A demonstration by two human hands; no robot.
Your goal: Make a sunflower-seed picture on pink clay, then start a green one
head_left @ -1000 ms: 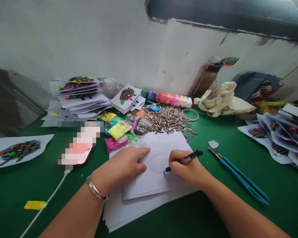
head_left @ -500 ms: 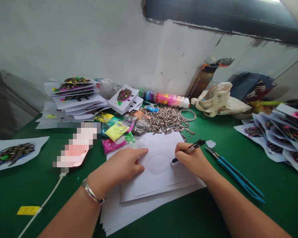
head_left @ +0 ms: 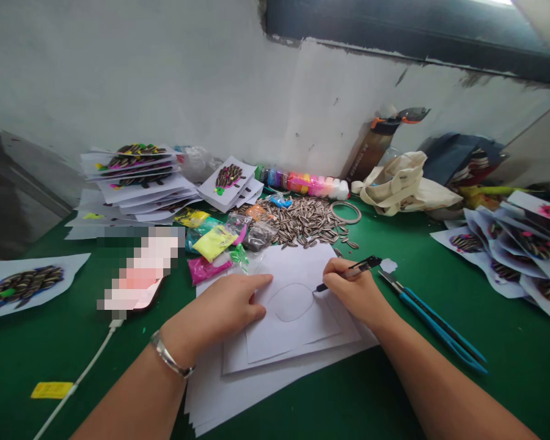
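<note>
A white sheet of paper [head_left: 284, 342] with a thin oval outline drawn on it lies on top of several other sheets. My left hand [head_left: 229, 305] rests flat on its left side, index finger and thumb spread apart beside the oval. On the right, my right hand [head_left: 355, 290] is closed around a black pen [head_left: 351, 269]. The pen's tip meets the oval's right edge. Just beyond the paper lie small bags of coloured clay [head_left: 215, 242] and a heap of striped sunflower seeds [head_left: 309, 220].
Blue-handled tweezers [head_left: 440, 324] lie right of my right hand. A phone [head_left: 149, 275] with a white cable is at left. Stacks of seed-decorated sheets [head_left: 137, 183] stand on both sides. A roll of tape [head_left: 346, 212], a cloth bag [head_left: 401, 186] and a bottle [head_left: 371, 150] line the back.
The pen tip has shifted slightly up and left, onto the right edge of the oval. My left hand has stayed in place on the paper.
</note>
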